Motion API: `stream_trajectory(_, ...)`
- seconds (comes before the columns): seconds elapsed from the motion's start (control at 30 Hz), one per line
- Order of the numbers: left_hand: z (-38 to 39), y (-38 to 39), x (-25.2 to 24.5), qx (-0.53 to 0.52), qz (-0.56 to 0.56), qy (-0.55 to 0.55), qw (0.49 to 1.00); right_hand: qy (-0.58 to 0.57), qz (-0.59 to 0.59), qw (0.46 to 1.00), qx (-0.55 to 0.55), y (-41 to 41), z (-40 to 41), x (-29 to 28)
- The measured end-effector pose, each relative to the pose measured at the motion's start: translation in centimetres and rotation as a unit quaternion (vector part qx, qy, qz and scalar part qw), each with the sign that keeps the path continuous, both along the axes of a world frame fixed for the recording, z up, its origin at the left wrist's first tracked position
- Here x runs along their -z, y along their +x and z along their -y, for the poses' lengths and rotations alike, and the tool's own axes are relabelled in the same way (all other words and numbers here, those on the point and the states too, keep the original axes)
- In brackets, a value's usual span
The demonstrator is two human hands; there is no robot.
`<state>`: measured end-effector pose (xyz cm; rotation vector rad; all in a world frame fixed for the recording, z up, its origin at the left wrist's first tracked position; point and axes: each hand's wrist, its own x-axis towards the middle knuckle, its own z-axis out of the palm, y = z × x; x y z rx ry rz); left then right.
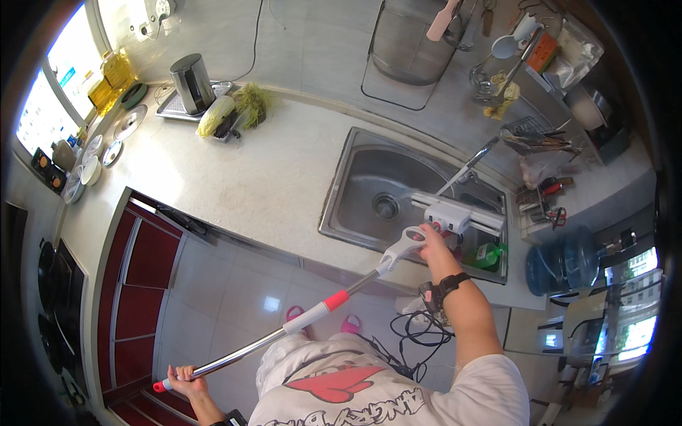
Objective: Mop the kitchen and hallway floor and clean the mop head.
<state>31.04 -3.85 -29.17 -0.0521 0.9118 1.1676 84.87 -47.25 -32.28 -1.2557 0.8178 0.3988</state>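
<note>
A sponge mop with a metal pole (242, 351) slants across in front of my body, from lower left up to the sink (367, 138). My left hand (187, 380) is closed around the pole near its red-tipped end. At the other end, my right hand (434, 246) grips the mop by its white lever handle (403, 247), just below the head. The wide white and grey mop head (453, 214) hangs over the steel sink, near the faucet (469, 164). A drain (386, 206) shows to its left. Below the head, a green bottle (487, 255) stands in the smaller basin.
A steel kettle (192, 84), a cabbage (217, 117) and leafy greens (254, 104) sit on the white counter (256, 175). A large blue water bottle (562, 261) lies right of the sink. Black cables (421, 330) hang beside my body. Red cabinet doors (152, 255) line the left.
</note>
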Motion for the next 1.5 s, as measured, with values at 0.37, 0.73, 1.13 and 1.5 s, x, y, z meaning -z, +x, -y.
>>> stream_trajectory(0.37,0.6,-2.1,-1.0,0.012,0.074,0.145,0.987,0.033,0.017,0.999,0.007,1.7,-3.8,1.0)
stream_trajectory(0.73,-0.9,-5.0,-10.9,0.093,0.24,0.405,0.877,0.141,-0.057,0.983,-0.099,-1.9,-8.9,-4.3)
stream_trajectory(1.13,-1.8,-5.1,-9.0,0.054,0.217,0.362,0.905,0.255,-0.011,0.965,-0.053,1.2,-7.7,-3.7)
stream_trajectory(1.5,1.5,-2.0,-7.2,0.112,0.153,0.3,0.935,0.256,0.01,0.966,-0.014,4.4,-4.6,-1.9)
